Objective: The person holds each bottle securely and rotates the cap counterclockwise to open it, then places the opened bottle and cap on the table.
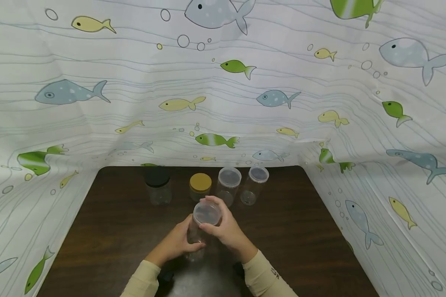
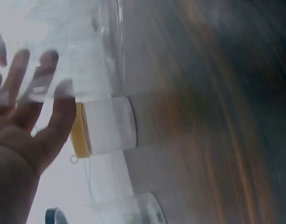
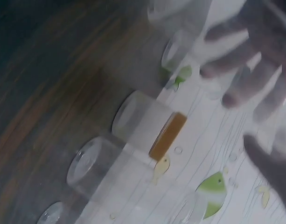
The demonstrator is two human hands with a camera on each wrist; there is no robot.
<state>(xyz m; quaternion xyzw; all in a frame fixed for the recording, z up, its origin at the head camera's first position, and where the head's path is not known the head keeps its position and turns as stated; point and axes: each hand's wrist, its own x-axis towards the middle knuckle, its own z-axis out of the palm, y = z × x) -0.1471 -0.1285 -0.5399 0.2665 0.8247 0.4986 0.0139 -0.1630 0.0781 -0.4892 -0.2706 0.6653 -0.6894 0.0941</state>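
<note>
A tall clear jar (image 1: 195, 236) with a translucent lid (image 1: 207, 213) stands between my hands in the head view, tilted slightly. My left hand (image 1: 175, 242) grips its body from the left, thumb across the front. From the right, my right hand (image 1: 228, 227) holds the lid, with the thumb on the near side and fingers round the far rim. Whether the jar's base touches the table cannot be told. In the left wrist view, my left hand (image 2: 26, 135) curves beside clear plastic. Blur obscures the right hand's contact in the right wrist view.
Behind the hands, a row stands on the dark wooden table (image 1: 107, 231): a black-lidded jar (image 1: 159, 192), a yellow-lidded jar (image 1: 200, 183), and two clear-lidded jars, one wider (image 1: 228, 183) and one slimmer (image 1: 253, 185). A fish-printed sheet (image 1: 223, 119) walls the table's back and sides.
</note>
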